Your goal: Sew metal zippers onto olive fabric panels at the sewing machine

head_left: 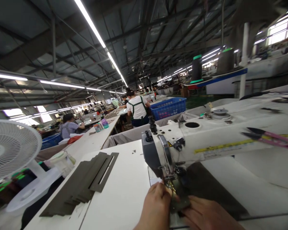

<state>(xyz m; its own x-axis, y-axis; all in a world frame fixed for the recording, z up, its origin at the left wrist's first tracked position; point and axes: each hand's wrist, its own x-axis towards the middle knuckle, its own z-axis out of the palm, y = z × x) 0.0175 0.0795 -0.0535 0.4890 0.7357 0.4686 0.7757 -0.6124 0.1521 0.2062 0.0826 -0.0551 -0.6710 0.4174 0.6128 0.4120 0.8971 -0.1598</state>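
Below the needle area of a white sewing machine [213,137], my left hand [157,204] has its fingers bent together beside the presser foot; what its fingertips hold, if anything, is hidden. My right hand [206,214] lies lower right, its fingers against the edge of a dark olive fabric piece [206,185]. That fabric extends under the machine arm to the right. Left of the machine, a fanned stack of olive fabric pieces [79,185] lies on the white table [117,198]. Pink-handled snips [273,138] rest on the machine arm.
A white fan [12,150] stands at the left edge. Behind the machine are a blue crate [169,108] and a person in a white top [137,108]. Another person in stripes [69,127] sits farther left. Thread cones [196,68] stand on a blue-edged rack at the upper right.
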